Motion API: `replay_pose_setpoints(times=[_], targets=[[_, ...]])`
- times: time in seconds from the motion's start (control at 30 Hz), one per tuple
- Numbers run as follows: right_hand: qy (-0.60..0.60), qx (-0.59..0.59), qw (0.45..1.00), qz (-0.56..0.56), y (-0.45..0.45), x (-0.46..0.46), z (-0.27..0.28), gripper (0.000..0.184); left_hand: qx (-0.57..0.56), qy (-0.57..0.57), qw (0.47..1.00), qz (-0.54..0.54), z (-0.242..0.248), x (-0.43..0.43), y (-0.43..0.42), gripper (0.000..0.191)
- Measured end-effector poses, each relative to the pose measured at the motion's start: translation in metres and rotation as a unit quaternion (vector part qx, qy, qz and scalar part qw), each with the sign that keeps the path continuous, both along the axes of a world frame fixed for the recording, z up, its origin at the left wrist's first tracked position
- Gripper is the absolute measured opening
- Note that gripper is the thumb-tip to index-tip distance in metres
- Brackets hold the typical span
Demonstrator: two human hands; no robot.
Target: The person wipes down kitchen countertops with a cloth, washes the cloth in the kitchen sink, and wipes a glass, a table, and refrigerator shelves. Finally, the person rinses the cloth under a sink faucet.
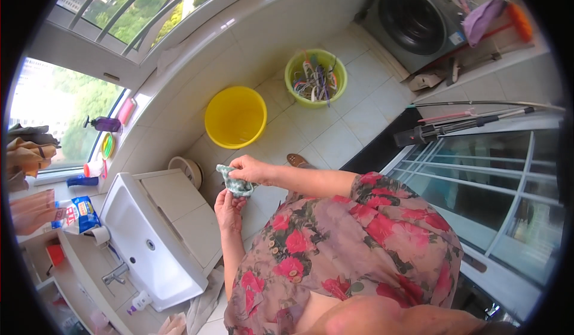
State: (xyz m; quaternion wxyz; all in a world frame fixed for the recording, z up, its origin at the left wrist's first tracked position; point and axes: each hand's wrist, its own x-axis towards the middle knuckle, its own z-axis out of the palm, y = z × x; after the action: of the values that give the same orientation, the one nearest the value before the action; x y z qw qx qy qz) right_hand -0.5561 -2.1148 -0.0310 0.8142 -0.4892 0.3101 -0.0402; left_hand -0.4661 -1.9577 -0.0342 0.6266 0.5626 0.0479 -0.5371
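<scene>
Between my two hands is a small crumpled green-and-white patterned cloth (238, 187). My right hand (247, 170) pinches its upper part from above. Just below, my left hand (229, 207) grips the lower edge with thumb and fingers. The cloth is bunched up, so its full shape cannot be told. Beyond my hands, a yellow plastic bucket (236, 117) stands on the tiled floor. To the left of my left hand is a white washbasin (154, 249) with a metal faucet (115, 274).
A light green basin (309, 103) holding clothes hangers (317, 81) stands beyond the bucket. A front-loading washing machine (412, 21) occupies the far right corner. Mop handles (453, 128) lean by the glass sliding door (466, 173). A purple pump bottle (105, 124) sits on the windowsill.
</scene>
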Motion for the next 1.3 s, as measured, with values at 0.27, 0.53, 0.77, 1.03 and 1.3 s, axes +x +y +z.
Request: replay_pose_setpoints(times=[0.27, 0.53, 0.77, 1.03, 1.3], targets=[[0.007, -0.022, 0.998, 0.067, -0.015, 0.045, -0.011, 0.021, 0.039, -0.043, 0.989, 0.135, 0.008, 0.0, 0.006, 0.018], [0.031, 0.007, 0.978, 0.206, 0.071, 0.091, 0.022, 0.019, 0.067, -0.114, 0.962, 0.24, 0.03, 0.027, 0.097, 0.021], [0.044, -0.023, 0.965, 0.259, 0.189, 0.156, 0.071, 0.02, 0.019, -0.089, 0.96, 0.264, 0.063, 0.093, 0.23, 0.019], [-0.034, -0.217, 0.881, 0.418, 0.298, 0.259, 0.129, 0.035, -0.028, -0.106, 0.928, 0.356, 0.097, 0.188, 0.335, 0.018], [-0.018, -0.198, 0.914, 0.354, 0.372, 0.348, 0.133, 0.034, 0.049, -0.16, 0.887, 0.431, 0.095, 0.287, 0.418, 0.03]])
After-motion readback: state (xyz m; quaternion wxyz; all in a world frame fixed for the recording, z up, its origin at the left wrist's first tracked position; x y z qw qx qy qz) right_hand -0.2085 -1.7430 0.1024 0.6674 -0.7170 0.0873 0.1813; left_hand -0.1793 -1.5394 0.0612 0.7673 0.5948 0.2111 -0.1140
